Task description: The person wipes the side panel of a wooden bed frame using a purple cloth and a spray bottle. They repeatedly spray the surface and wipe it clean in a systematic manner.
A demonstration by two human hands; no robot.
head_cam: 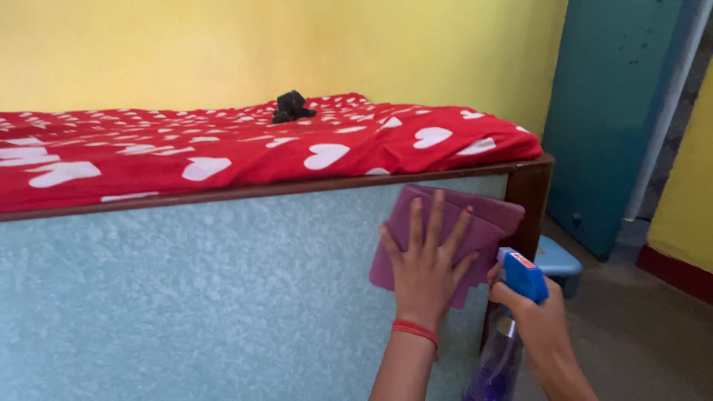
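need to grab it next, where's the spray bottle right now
In the head view the spray bottle is at the lower right, gripped in the right hand, beside the purple cloth and the bed's wooden corner post.

Yellow wall (297, 44) seen behind bed, evenly lit. Bed (186, 297) built with pale blue textured side panel, edged by dark wooden frame (531, 189). Mattress covered by red sheet with white hearts (223, 148); small dark object (291, 106) left on it, far side. Teal door (609, 111) set at right, grey pipe (668, 111) run beside it. Yellow wall with red skirting (679, 271) seen far right. Grey floor (639, 334) bare. Light blue stool (558, 261) tucked beside bed corner.
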